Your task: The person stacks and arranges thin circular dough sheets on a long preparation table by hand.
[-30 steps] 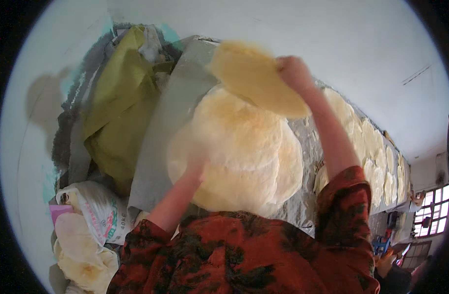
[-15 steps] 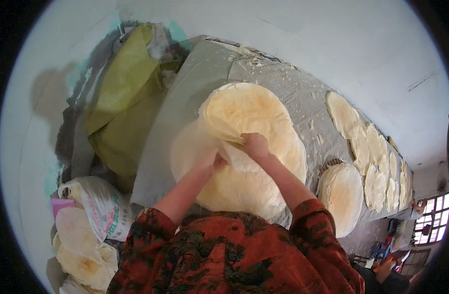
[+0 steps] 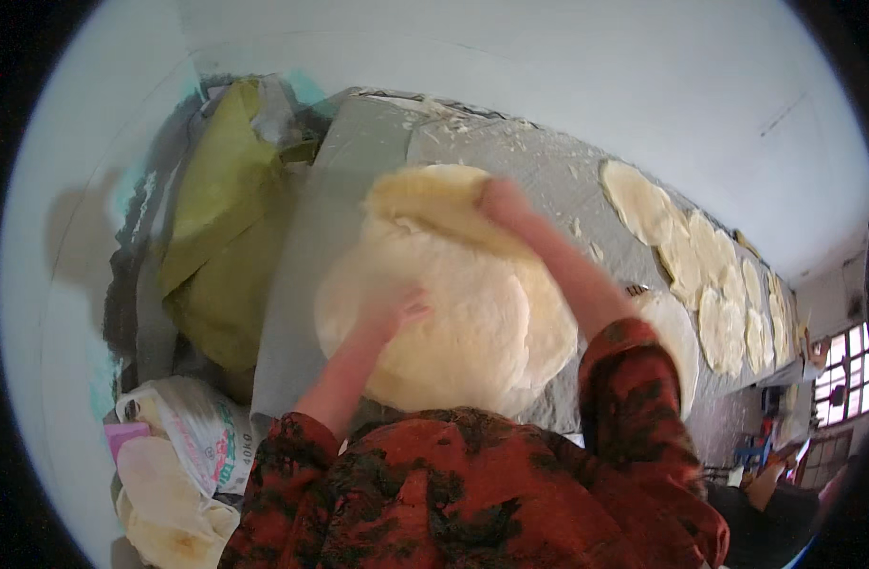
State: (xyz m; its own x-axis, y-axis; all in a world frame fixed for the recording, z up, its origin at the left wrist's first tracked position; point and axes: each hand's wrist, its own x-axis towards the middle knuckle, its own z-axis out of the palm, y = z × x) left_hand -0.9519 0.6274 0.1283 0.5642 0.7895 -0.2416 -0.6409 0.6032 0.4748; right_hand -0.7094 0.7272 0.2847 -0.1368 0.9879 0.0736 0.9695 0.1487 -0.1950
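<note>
A pile of large, thin round flatbreads lies before me on a grey cloth-covered table. My left hand, somewhat blurred, lies over the pale upper sheet with its fingers stretched out. At the far side of the pile, my right hand is closed at the edge of a browner flatbread, which is lifted and smeared by motion. The exact grip of those fingers is blurred.
Several flatbreads lie spread along the table to the right, and another stack sits beside my right sleeve. A yellow-green cover hangs at the left. Below it are a white printed sack and more flatbreads.
My right hand has moved away from me to the far edge of the pile, drawing the browner flatbread with it. My left hand has moved slightly left, apart from the right one.
</note>
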